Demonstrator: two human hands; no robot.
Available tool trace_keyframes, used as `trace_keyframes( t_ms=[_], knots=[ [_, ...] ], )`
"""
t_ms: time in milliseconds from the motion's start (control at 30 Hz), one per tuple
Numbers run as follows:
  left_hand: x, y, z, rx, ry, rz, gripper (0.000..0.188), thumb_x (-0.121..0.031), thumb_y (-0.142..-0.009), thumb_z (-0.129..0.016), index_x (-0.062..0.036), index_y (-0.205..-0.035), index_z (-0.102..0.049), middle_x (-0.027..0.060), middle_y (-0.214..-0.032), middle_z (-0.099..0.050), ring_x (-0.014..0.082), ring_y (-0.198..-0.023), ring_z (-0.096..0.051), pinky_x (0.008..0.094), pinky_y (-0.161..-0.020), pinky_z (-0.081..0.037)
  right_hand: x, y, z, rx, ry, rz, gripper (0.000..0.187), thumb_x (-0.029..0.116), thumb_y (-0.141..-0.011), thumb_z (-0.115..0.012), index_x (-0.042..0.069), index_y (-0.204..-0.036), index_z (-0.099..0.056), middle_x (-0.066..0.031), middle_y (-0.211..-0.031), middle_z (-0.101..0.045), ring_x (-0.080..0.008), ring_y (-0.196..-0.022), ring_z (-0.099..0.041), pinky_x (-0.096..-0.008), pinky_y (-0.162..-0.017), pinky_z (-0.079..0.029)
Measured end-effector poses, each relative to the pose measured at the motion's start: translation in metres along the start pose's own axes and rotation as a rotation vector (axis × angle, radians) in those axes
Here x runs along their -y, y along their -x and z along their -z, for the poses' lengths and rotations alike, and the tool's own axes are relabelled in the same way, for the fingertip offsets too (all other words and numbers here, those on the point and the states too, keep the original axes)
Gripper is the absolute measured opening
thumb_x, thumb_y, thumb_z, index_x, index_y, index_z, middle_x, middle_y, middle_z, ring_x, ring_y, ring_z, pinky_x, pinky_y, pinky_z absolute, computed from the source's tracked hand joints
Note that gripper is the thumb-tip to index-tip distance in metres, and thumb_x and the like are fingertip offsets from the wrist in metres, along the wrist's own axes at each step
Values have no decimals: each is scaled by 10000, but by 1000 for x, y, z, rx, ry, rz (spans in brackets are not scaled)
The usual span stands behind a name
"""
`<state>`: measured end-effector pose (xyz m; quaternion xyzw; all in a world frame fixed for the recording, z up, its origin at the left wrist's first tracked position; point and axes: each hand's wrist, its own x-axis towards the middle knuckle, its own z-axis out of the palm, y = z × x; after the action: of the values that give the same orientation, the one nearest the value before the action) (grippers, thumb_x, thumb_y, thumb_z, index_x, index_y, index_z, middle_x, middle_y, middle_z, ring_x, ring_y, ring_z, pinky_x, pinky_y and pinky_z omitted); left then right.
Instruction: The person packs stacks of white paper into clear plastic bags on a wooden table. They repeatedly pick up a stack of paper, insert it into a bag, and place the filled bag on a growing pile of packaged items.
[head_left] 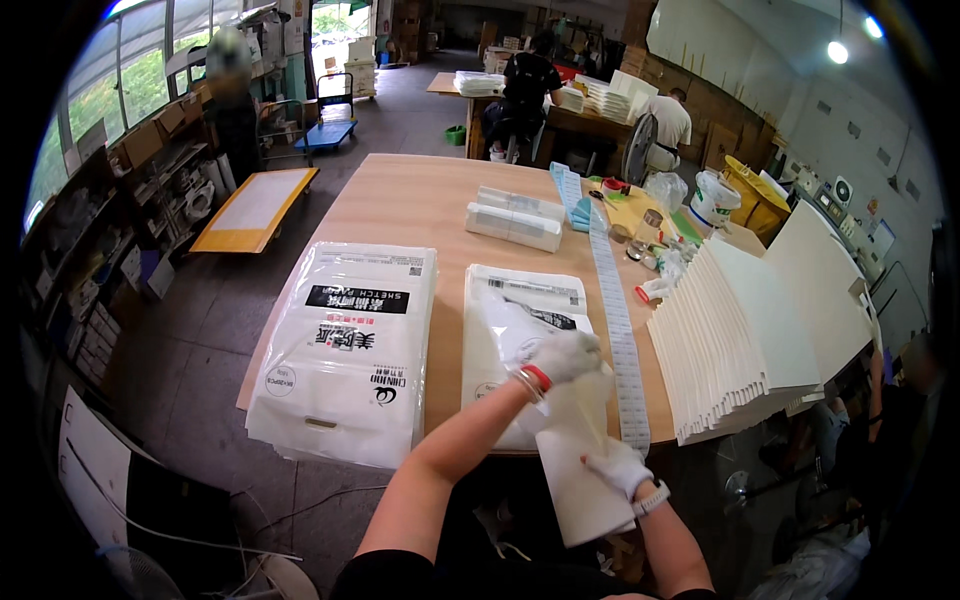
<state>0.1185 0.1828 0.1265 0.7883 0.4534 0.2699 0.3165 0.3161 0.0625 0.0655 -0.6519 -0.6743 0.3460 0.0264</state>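
My left hand [562, 360], in a white glove with a red band at the wrist, is closed and somewhat blurred over a printed clear-and-white plastic bag [520, 318]. Its fingers seem to grip the bag's film. Beneath lies a pile of similar flat bags [480, 350]. My right hand [620, 470], also gloved, holds a sheaf of white paper [575, 485] by its right side, thumb across the front. The sheaf slants down past the table's near edge, its upper end close to my left hand. Whether that end is inside the bag, I cannot tell.
Filled printed packs [340, 340] are piled at the table's left. A long label strip [612, 320] runs beside the bags. Fanned white paper stacks [715, 340] stand at right. Rolled plastic [515, 225], tape rolls [640, 245] and a white bucket [713, 200] lie farther back. Two people work beyond.
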Motion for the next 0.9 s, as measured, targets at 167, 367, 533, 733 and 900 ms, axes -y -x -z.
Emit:
trace_keyframes(
  t_ms=[167, 367, 533, 733, 900],
  knots=[
    [-33, 31, -41, -162, -163, -377, 185, -187, -766, -552, -80, -899, -622, 178, -863, -616, 340, -842, -594, 410, -753, -478, 14, -70, 2, -446, 457, 527, 388, 344, -774, -548, 128, -1096, -558, -140, -1037, -606, -319, -950, -572, -428, -826, -438],
    [69, 118, -95, -859, -179, -227, 640, -81, -625, -631, 19, -1224, -428, 229, -1167, -485, 360, -1057, -501, 418, -903, -418, -8, -69, 18, -683, 461, 476, 368, 323, -770, -548, 130, -1084, -561, -136, -1029, -601, -319, -942, -568, -430, -815, -439],
    [62, 103, -114, -420, -95, 228, 400, -175, -706, -608, -59, -1072, -496, 184, -1023, -559, 358, -865, -561, 467, -748, -460, -26, -55, 12, -684, 453, 422, 353, 306, -767, -548, 132, -1074, -564, -132, -1023, -597, -320, -935, -565, -432, -806, -440],
    [44, 140, -174, -323, 179, 166, 282, -239, -814, -520, -86, -1042, -584, 201, -887, -617, 361, -824, -595, 425, -701, -481, -26, -65, 9, -606, 483, 322, 334, 285, -763, -548, 135, -1061, -567, -128, -1016, -592, -320, -926, -561, -434, -796, -442],
    [143, 169, -260, -216, 44, 418, 422, -383, -908, -367, -79, -1164, -509, 103, -1146, -564, 220, -1086, -506, 396, -763, -461, -23, -56, -94, -285, 521, 298, 320, 268, -760, -547, 137, -1051, -569, -124, -1010, -587, -320, -919, -558, -435, -787, -443]
  ],
)
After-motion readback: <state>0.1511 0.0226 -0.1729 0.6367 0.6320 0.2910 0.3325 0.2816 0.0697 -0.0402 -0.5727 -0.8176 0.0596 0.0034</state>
